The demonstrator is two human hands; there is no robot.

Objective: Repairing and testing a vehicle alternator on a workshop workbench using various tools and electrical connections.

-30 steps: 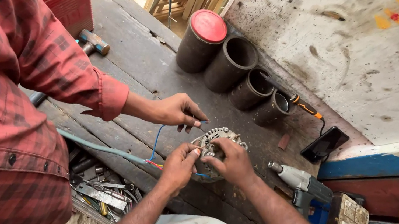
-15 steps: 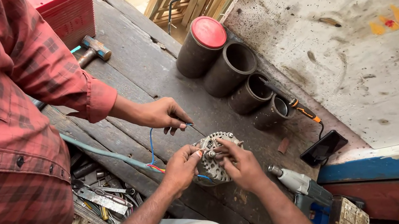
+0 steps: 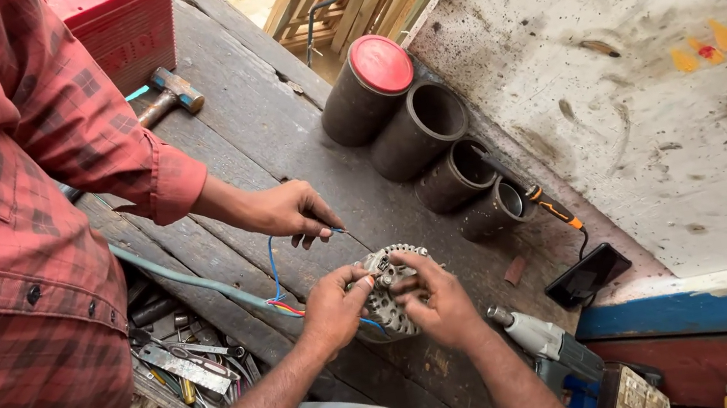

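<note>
The alternator (image 3: 389,291) sits low on the dark plank desk (image 3: 269,121), just in front of you, clamped between both your hands. Your left hand (image 3: 334,305) is curled closed on its left rim, fingers over the top edge; your right hand (image 3: 440,298) is closed on the right side, thumb pressed toward the centre. Keep both grips firm and the housing flat on the planks — it looks heavy and ribbed, so it will likely rock if one hand eases off.

Wires (image 3: 280,293) — blue and red — run from the left side up to the other person's hand (image 3: 290,209), which pinches the blue lead's end just above the alternator. Hold the body steady so that lead meets its terminal cleanly, and keep your fingertips off the contact points; exactly which terminal, I cannot tell.

A grey hose (image 3: 188,280) crosses the desk edge beside the wires; don't let it snag them. Beyond: four dark tubes (image 3: 431,137) in a row, one with a red cap (image 3: 382,63), a screwdriver (image 3: 552,208) and phone (image 3: 587,275) to the right, a drill (image 3: 542,340) near your right wrist, a hammer (image 3: 165,95) and red case (image 3: 120,23) far up.
</note>
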